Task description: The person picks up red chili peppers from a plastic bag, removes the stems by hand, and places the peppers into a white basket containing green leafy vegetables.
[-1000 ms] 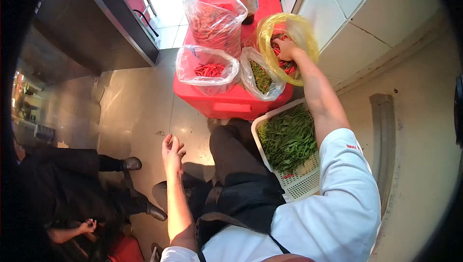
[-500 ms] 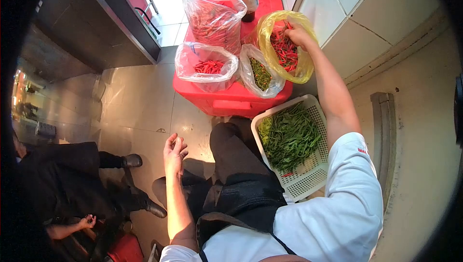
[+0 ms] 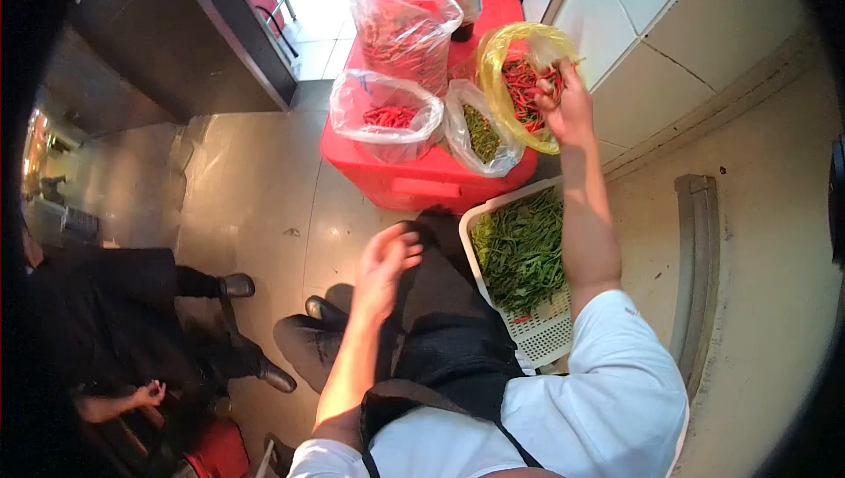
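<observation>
My right hand (image 3: 570, 113) is closed on several red chilies (image 3: 552, 82) at the right rim of a yellow plastic bag (image 3: 539, 143). More loose red chilies (image 3: 519, 82) fill that bag. My left hand (image 3: 387, 262) is raised over my lap, its fingers curled but smeared by motion, so I cannot make out anything in them. Beside the yellow bag stands a clear bag of small green chilies (image 3: 481, 135). To its left an open clear bag holds red chilies (image 3: 390, 117), with a taller bag of red chilies (image 3: 405, 42) behind.
The bags stand on a red cooler box (image 3: 422, 188). Below it, a white perforated basket (image 3: 547, 334) holds leafy greens (image 3: 524, 253). Tiled wall (image 3: 673, 16) runs along the right. At lower left is another person in dark clothes (image 3: 110, 319), near a red container (image 3: 217, 452).
My right hand has come out of the yellow bag's middle toward its right rim, with chilies in its fingers. My left hand has moved right, over my lap.
</observation>
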The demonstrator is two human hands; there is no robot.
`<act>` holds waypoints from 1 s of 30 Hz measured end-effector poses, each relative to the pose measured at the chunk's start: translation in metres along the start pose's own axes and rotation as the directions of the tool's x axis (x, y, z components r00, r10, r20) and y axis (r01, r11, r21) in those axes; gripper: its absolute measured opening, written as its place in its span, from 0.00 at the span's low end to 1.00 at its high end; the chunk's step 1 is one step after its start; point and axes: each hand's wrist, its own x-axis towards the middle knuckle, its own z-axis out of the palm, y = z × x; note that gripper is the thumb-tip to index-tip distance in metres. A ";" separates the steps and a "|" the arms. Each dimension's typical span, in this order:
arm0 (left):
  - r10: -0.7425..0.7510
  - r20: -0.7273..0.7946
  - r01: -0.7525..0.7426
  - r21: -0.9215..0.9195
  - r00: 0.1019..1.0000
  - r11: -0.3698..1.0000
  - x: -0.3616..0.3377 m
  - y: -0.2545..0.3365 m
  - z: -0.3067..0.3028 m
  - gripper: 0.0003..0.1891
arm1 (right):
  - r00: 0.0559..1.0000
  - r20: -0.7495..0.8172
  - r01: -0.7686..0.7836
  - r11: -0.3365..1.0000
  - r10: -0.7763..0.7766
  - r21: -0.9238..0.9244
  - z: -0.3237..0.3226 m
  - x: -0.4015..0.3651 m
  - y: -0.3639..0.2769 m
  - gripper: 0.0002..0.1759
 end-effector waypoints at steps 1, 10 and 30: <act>0.007 0.133 -0.001 -0.047 0.991 0.999 0.004 -0.001 0.020 0.26 | 1.000 0.018 0.013 0.996 -0.015 0.089 0.019 -0.031 0.009 0.11; 0.717 -0.032 -0.673 0.320 0.696 0.667 0.005 0.062 0.077 0.17 | 0.969 0.240 -0.095 0.985 0.059 0.142 0.133 -0.162 0.090 0.09; 0.423 -0.143 -0.444 -0.380 0.895 0.811 -0.060 0.091 -0.001 0.12 | 0.777 0.501 -0.210 0.907 0.381 -0.365 0.203 -0.237 0.123 0.10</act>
